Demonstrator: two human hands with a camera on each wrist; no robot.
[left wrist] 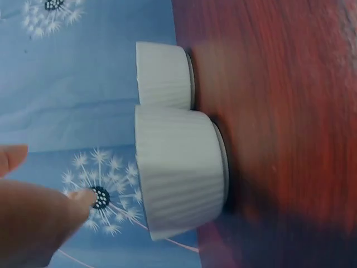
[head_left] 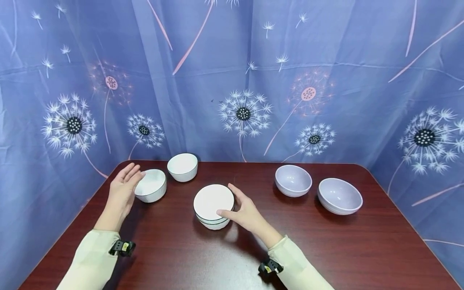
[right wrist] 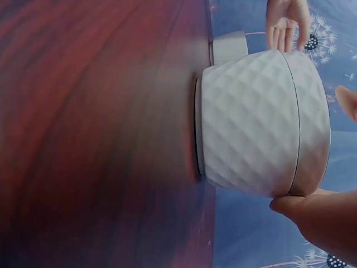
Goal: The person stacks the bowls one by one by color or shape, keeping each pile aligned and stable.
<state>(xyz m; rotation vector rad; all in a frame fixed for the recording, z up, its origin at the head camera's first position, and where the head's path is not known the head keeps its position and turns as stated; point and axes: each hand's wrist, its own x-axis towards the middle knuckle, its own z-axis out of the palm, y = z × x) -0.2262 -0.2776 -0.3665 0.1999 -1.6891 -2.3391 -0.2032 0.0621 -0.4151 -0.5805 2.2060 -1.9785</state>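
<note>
A stack of white bowls with dark rims (head_left: 213, 201) stands near the middle of the table; its sides show a diamond pattern (right wrist: 248, 123) in the right wrist view. My right hand (head_left: 246, 211) is at its right side. There its fingers (right wrist: 304, 206) touch the upper bowl's wall, while the thumb (right wrist: 347, 101) is held off above the rim. On the left, my left hand (head_left: 123, 189) is raised beside a white ribbed bowl (head_left: 154, 189), fingers extended and holding nothing. In the left wrist view that bowl (left wrist: 178, 170) is apart from the fingers.
A second white ribbed bowl (head_left: 183, 171) sits behind the first, near the table's back edge. Two pale lavender bowls (head_left: 293, 185) stand at the right, side by side. A blue dandelion-print curtain (head_left: 203, 92) hangs behind the dark red wooden table (head_left: 174, 249).
</note>
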